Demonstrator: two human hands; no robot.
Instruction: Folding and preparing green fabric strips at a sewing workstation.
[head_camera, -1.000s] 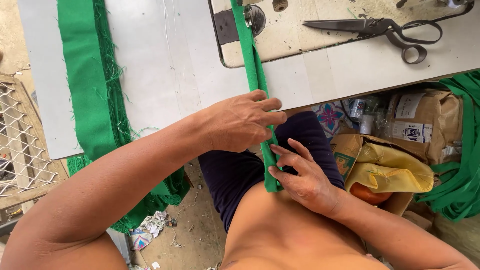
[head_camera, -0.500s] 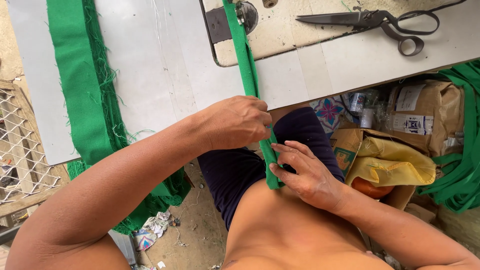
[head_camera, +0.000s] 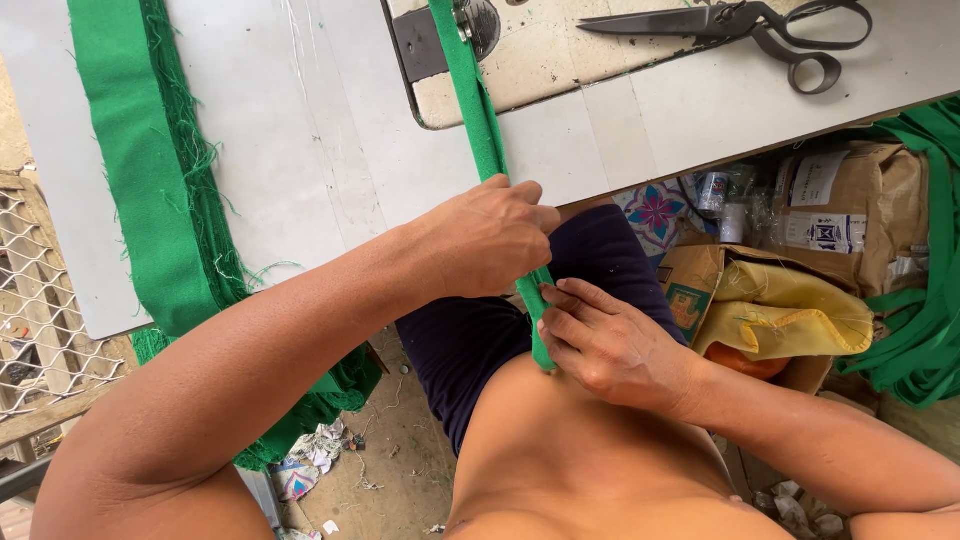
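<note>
While a narrow green fabric strip (head_camera: 482, 120) runs from the sewing machine bed (head_camera: 540, 70) at twelve o'clock down over the table edge toward the person's lap, both hands grip it near the middle of the view. The left hand (head_camera: 490, 240) is curled into a fist around the strip just below the table edge, fingers closed on the cloth. At about four o'clock from it, touching close, the right hand (head_camera: 610, 340) pinches the strip's lower end between thumb and fingers, pressed against the bare belly. The strip is taut between machine and hands.

On the pale grey table (head_camera: 300, 150), a wide band of frayed green cloth (head_camera: 140, 170) lies at ten o'clock and hangs over the near edge. Large black scissors (head_camera: 740, 25) rest at one o'clock. Below the table at three o'clock sit a cardboard box (head_camera: 850, 200), a yellow bag (head_camera: 780, 315) and more green strips (head_camera: 920, 330). A wire mesh (head_camera: 40, 300) stands at nine o'clock, over a dirt floor (head_camera: 400, 470) with scraps.
</note>
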